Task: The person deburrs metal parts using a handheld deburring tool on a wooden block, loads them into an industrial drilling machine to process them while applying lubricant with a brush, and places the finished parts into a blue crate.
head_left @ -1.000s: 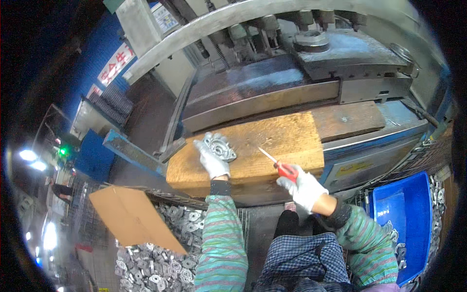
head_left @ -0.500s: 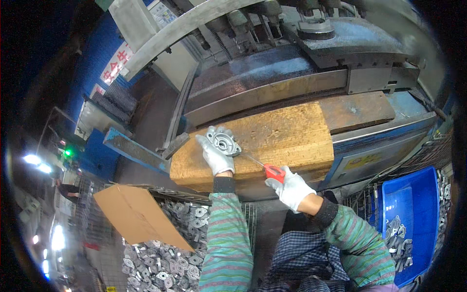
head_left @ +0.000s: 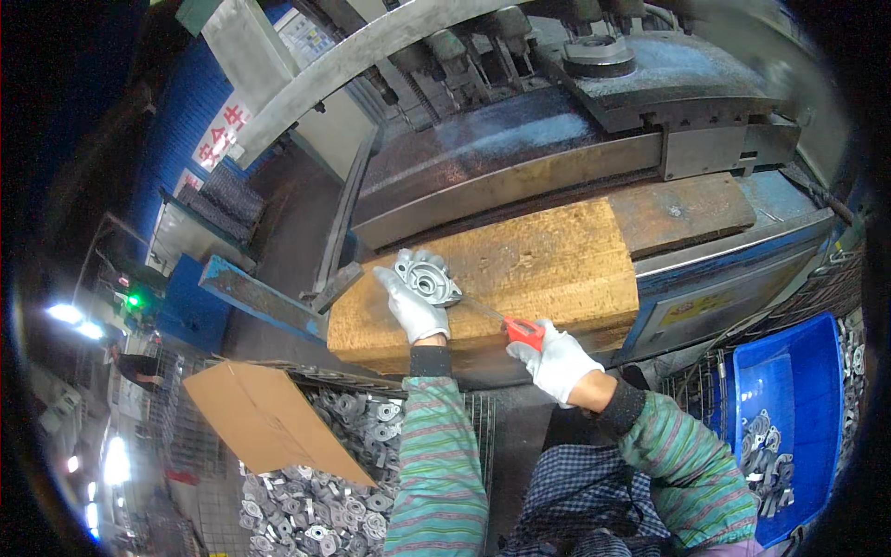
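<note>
My left hand [head_left: 414, 308], in a white glove, grips a silver-grey metal casting [head_left: 429, 278] with a round bore and flange ears. Fingers wrap behind the part, above the left end of a thick wooden block [head_left: 548, 255]. In my gloved right hand [head_left: 560, 362] is a red-handled tool [head_left: 524, 332] with a thin metal shaft. The shaft points left and up, its tip at the lower right edge of the casting. Whether the tip touches the metal is hard to make out. My right fingers are closed round the handle.
Behind the block stands a machine bed [head_left: 483, 181] with several drill spindles [head_left: 455, 70] above. At lower left, a wire bin holds many castings [head_left: 320, 520], partly under a cardboard sheet [head_left: 269, 413]. A blue tub [head_left: 784, 371] with castings stands at right.
The casting has tilted slightly in my left hand. My right hand and the red-handled tool stay nearly in place. The whole view has shifted a little.
</note>
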`<state>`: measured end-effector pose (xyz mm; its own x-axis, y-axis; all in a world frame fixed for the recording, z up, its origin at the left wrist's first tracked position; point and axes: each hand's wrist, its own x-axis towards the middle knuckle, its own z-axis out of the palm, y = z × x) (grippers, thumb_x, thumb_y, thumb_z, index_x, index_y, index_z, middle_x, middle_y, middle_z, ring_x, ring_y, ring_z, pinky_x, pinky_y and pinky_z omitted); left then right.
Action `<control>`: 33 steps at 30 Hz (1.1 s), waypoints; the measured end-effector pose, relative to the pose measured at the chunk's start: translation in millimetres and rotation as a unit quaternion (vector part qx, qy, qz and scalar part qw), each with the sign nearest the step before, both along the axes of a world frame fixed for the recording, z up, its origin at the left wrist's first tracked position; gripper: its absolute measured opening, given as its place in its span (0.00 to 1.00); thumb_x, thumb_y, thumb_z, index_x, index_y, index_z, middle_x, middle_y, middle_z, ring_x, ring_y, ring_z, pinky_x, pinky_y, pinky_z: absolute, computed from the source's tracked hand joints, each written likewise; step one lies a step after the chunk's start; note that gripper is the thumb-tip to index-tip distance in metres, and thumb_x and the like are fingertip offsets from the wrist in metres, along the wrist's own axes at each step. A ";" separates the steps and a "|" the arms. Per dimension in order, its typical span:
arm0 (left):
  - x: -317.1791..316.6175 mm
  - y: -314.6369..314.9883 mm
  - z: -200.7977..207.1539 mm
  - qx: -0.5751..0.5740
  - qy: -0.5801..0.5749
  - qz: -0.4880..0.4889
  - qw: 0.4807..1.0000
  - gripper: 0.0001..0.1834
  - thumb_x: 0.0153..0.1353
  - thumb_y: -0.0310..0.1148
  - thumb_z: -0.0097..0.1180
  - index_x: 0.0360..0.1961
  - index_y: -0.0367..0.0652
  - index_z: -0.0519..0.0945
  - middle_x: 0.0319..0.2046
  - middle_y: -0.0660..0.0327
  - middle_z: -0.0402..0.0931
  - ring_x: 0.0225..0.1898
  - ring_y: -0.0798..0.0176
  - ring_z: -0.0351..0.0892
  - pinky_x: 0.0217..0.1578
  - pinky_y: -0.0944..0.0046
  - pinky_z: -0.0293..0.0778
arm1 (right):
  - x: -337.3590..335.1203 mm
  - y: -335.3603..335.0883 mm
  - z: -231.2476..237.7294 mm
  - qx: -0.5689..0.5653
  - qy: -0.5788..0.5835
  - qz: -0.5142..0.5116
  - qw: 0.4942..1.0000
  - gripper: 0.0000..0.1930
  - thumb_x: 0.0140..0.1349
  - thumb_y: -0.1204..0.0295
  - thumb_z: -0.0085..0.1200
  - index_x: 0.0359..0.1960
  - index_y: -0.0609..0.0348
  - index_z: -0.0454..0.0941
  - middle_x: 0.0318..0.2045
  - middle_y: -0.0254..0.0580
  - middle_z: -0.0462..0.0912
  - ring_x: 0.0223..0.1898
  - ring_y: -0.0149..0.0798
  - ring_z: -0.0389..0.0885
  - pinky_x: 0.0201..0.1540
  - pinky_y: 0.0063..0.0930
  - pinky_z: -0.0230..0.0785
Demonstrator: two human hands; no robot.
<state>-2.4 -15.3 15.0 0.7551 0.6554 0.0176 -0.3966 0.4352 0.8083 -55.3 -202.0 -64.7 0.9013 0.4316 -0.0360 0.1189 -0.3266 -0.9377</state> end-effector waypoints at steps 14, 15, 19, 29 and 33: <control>2.4 0.1 -1.7 0.016 0.007 0.027 0.999 0.34 0.67 0.61 0.34 0.45 0.36 0.71 0.32 0.53 0.75 0.30 0.56 0.76 0.33 0.59 0.76 | 11.3 5.8 18.3 -0.038 0.035 -0.010 0.999 0.24 0.64 0.54 0.48 0.44 0.67 0.66 0.33 0.66 0.79 0.39 0.64 0.77 0.41 0.48 0.69; 3.0 0.1 -1.9 0.006 0.000 0.020 1.000 0.34 0.67 0.61 0.34 0.46 0.35 0.71 0.32 0.53 0.75 0.31 0.56 0.77 0.33 0.59 0.76 | 9.9 4.9 20.2 -0.035 0.026 -0.011 0.999 0.24 0.64 0.54 0.48 0.44 0.67 0.66 0.33 0.66 0.79 0.40 0.64 0.77 0.41 0.48 0.69; 4.7 0.5 -3.7 0.007 0.010 0.041 0.999 0.36 0.67 0.61 0.33 0.47 0.34 0.71 0.33 0.53 0.75 0.31 0.56 0.77 0.32 0.60 0.76 | -0.7 0.2 17.4 -0.035 0.022 0.001 0.999 0.24 0.64 0.54 0.48 0.44 0.67 0.66 0.33 0.66 0.79 0.39 0.64 0.78 0.41 0.48 0.69; 12.3 17.1 -22.6 0.031 0.022 0.005 0.999 0.31 0.66 0.63 0.31 0.39 0.47 0.74 0.33 0.59 0.76 0.30 0.59 0.76 0.25 0.58 0.73 | -7.3 -8.3 40.4 -0.079 0.064 0.024 0.995 0.22 0.64 0.55 0.48 0.43 0.66 0.66 0.30 0.65 0.79 0.37 0.63 0.78 0.39 0.49 0.69; 17.4 24.2 -27.2 0.035 0.018 -0.015 0.999 0.32 0.67 0.63 0.26 0.37 0.47 0.73 0.31 0.59 0.76 0.28 0.59 0.75 0.18 0.57 0.68 | -9.2 -8.6 53.3 -0.083 0.039 0.018 0.996 0.22 0.64 0.55 0.48 0.44 0.65 0.66 0.30 0.65 0.79 0.37 0.63 0.78 0.39 0.49 0.69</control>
